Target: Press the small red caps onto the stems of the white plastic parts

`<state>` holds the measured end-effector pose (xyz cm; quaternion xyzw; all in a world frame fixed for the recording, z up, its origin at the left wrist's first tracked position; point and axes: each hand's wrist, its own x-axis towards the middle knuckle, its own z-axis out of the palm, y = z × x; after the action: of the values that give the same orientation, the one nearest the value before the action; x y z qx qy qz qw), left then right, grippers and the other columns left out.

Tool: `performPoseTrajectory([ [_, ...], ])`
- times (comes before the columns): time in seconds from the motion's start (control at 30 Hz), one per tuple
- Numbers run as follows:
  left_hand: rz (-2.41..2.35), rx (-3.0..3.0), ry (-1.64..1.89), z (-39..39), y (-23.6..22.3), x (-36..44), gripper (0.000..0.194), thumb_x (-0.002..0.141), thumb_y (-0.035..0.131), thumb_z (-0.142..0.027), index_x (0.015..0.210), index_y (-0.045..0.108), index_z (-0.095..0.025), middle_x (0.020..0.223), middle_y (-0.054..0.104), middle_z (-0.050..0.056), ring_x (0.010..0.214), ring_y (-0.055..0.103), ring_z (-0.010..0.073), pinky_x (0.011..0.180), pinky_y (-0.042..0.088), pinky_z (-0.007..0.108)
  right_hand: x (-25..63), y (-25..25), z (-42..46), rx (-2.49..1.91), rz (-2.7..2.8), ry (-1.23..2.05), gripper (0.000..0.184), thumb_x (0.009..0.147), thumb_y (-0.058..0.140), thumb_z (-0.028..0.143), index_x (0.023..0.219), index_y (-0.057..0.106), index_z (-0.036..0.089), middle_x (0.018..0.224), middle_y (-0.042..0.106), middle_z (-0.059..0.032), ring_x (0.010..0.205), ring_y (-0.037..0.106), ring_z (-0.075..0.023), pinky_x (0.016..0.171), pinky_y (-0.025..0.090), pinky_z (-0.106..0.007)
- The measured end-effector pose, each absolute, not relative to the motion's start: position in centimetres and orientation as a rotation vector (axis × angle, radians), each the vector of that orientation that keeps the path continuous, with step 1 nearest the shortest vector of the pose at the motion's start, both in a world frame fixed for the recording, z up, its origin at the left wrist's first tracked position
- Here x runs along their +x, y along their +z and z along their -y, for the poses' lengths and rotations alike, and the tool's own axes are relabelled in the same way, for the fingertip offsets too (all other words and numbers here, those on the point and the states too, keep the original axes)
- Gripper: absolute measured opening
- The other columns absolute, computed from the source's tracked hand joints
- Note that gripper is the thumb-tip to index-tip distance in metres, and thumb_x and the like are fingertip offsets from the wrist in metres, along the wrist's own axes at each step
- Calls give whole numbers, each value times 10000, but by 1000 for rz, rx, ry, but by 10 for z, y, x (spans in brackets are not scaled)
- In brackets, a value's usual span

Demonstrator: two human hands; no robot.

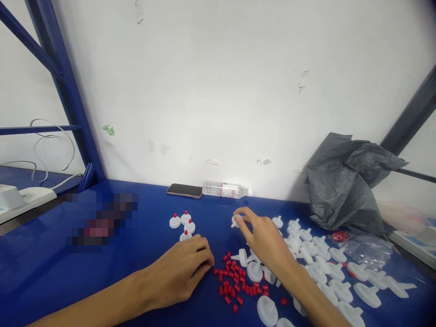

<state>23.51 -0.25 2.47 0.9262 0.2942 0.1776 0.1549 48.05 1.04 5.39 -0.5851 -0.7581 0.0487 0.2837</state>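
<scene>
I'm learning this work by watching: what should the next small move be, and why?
Probably the left hand should pinch a loose red cap, if it holds none; its grip is hard to see. Its fingertips are beside the caps, the right hand holds a white piece showing no cap, and four white pieces nearby wear red caps.

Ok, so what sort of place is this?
Probably a workshop bench, judging by the many small red plastic caps, the round white plastic pieces with stems, and the blue metal-looking frame alongside.
</scene>
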Motion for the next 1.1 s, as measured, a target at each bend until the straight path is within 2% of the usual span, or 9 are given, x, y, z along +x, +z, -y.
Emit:
performPoseTrajectory([
  [0.2,-885,2558,740,-2,22,237,238,1032,434,-173,1112,653,-223,1088,637,53,939,620,176,843,493,302,486,53,-12,-1584,1992,41,397,1064,369,353,1388,574,250,806,769,-18,700,729,-243,650,504,-342],
  [0.33,-883,2477,887,-4,24,238,234,1023,469,-156,1147,650,-237,1080,638,38,918,628,146,839,497,270,485,57,-8,-1424,1996,80,356,1062,399,348,1302,642,247,972,775,-47,817,732,-229,737,536,-343],
  [0.43,-864,2459,979,-5,24,238,210,999,528,-143,1121,663,-248,1023,645,17,887,622,134,828,496,258,480,61,-2,-1351,2014,183,291,1052,448,359,1235,661,284,957,760,-19,791,712,-197,748,543,-326],
  [0.53,-842,2460,1034,-7,23,237,208,989,549,-130,1109,671,-249,1004,643,12,834,610,121,772,494,238,473,62,4,-1282,2046,283,228,1037,488,341,1204,640,305,962,740,3,792,695,-176,760,542,-315],
  [0.67,-807,2476,1118,-8,24,237,194,988,552,-119,1083,679,-230,980,640,17,795,600,116,716,486,226,466,59,11,-1221,2105,360,189,1022,513,287,1198,574,316,1040,709,14,910,679,-187,813,533,-331],
  [0.77,-786,2487,1200,-8,24,237,188,977,573,-103,1064,689,-222,971,642,19,832,617,125,758,496,235,462,58,14,-1157,2145,418,238,1021,511,247,1243,531,330,1138,673,12,1015,652,-189,887,523,-340],
  [0.9,-768,2506,1325,-9,26,236,289,969,583,-76,1189,681,-234,1066,667,39,925,649,134,835,522,235,459,59,17,-1051,2207,510,397,1013,514,185,1357,478,381,1300,581,13,1078,623,-168,955,516,-335],
  [1.0,-754,2511,1352,-10,30,236,269,973,589,-84,1171,700,-229,1063,691,37,931,668,133,839,532,222,458,59,17,-1010,2216,578,418,1006,541,177,1357,494,398,1279,568,24,1054,625,-157,974,516,-327],
  [1.1,-729,2492,1347,-9,33,236,210,973,596,-93,1091,725,-209,992,700,33,872,670,127,797,537,217,457,57,16,-976,2174,619,357,998,570,170,1287,546,378,1211,588,30,1048,622,-152,980,511,-315],
])
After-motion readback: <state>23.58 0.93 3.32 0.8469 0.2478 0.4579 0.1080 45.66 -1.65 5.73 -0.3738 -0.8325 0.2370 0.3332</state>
